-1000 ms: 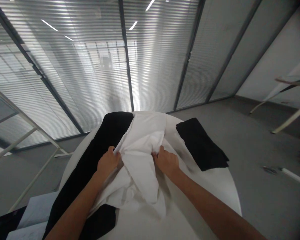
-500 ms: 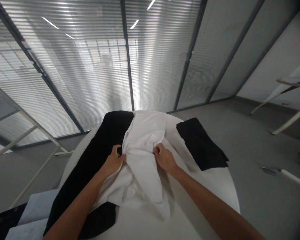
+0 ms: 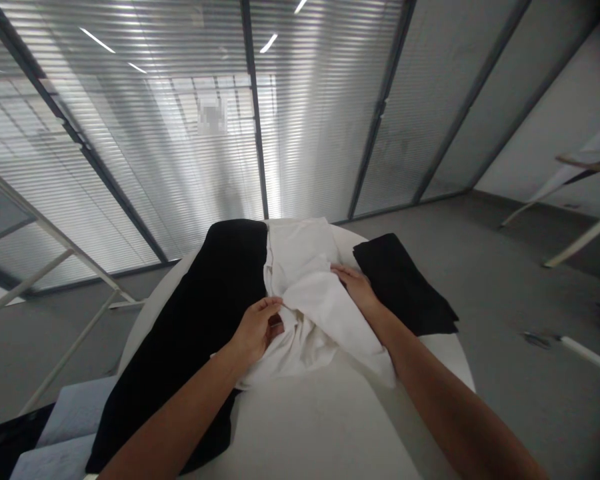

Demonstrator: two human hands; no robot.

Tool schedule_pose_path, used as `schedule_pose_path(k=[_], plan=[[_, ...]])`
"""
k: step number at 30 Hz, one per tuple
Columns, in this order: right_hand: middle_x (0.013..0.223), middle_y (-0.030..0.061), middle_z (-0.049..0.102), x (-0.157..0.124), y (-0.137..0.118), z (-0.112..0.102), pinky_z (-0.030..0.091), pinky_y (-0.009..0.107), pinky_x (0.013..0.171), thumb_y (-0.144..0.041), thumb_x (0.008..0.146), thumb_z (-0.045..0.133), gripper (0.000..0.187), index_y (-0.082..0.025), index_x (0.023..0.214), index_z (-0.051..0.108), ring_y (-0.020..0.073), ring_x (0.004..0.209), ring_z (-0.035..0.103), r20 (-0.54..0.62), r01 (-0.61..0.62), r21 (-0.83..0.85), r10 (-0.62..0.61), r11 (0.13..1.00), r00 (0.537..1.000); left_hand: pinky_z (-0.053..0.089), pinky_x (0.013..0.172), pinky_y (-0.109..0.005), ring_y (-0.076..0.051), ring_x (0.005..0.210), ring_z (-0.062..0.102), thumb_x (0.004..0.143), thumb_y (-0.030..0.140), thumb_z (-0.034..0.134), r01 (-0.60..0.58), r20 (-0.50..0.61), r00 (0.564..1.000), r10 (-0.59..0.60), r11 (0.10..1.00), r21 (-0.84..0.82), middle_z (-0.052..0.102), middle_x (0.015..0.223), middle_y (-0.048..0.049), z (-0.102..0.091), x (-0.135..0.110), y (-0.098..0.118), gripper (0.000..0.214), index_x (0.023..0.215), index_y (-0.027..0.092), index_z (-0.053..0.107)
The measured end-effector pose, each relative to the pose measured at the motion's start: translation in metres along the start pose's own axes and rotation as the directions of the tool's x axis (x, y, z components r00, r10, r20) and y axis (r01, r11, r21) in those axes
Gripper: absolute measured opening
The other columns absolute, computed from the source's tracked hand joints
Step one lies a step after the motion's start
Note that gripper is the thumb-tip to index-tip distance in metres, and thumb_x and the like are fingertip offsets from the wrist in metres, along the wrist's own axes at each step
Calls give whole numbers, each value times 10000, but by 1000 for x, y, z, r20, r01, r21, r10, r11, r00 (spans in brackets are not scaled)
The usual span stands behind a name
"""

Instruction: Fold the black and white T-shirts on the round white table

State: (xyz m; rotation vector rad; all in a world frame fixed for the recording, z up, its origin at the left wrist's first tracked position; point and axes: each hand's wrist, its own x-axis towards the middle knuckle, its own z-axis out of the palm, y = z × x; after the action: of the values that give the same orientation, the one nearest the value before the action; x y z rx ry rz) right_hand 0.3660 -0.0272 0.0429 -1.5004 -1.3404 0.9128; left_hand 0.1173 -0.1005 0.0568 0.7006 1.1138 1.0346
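A crumpled white garment (image 3: 310, 300) lies across the middle of a round white table (image 3: 305, 433). My left hand (image 3: 256, 328) pinches the garment's left edge, fingers curled round the cloth. My right hand (image 3: 356, 283) rests on the garment's right side with fingers pressed onto the fabric near the far end. A long black cloth (image 3: 205, 313) lies under and to the left of the white one. A folded black cloth (image 3: 403, 287) sits just right of my right hand.
Glass walls with blinds (image 3: 180, 133) stand behind the table. A white frame (image 3: 55, 260) leans at the left. Grey cushions (image 3: 55, 440) sit at lower left. Table legs (image 3: 580, 233) and a white rod (image 3: 590, 352) lie on the grey floor at right.
Both hands have moved away from me across the table, carrying the white garment's fold forward. The cloth near me has been drawn up, baring more tabletop.
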Motion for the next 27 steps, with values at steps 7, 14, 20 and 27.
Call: schedule_pose_path(k=[7, 14, 20, 27], plan=[[1507, 33, 410, -34, -10, -17, 356, 396, 1088, -449, 789, 647, 759, -283, 1480, 380, 261, 1339, 440, 468, -176, 125, 99, 976, 878, 503, 793, -300, -121, 770, 530, 822, 126, 527, -493, 305, 849, 433, 436, 753, 519, 940, -15, -33, 3, -11, 526, 1325, 280, 534], [1502, 147, 398, -46, -25, -15, 328, 412, 1098, -353, 715, 706, 1051, -165, 1559, 108, 289, 1313, 463, 560, 114, -390, 138, 914, 817, 402, 1020, -460, -265, 1235, 384, 850, 89, 493, -583, 582, 709, 398, -132, 802, 420, 1341, -86, -38, 0, -16, 510, 1300, 311, 579], [1404, 169, 517, -46, -16, 5, 408, 388, 994, -255, 754, 619, 921, -174, 1554, 167, 283, 1212, 556, 446, 137, -477, 105, 868, 889, 398, 965, -447, -274, 1272, 367, 966, 233, 401, -496, 555, 774, 305, -253, 830, 517, 1359, -43, -33, 7, -17, 333, 1235, 294, 586], [1177, 145, 640, -7, 14, 10, 484, 367, 871, -253, 634, 747, 813, -154, 1370, 417, 248, 1017, 640, 36, -7, -265, 17, 964, 999, 400, 905, -428, -273, 1121, 477, 954, 299, 429, -395, 513, 805, 299, -375, 839, 564, 1197, -86, -4, 20, -8, 290, 1201, 259, 576]])
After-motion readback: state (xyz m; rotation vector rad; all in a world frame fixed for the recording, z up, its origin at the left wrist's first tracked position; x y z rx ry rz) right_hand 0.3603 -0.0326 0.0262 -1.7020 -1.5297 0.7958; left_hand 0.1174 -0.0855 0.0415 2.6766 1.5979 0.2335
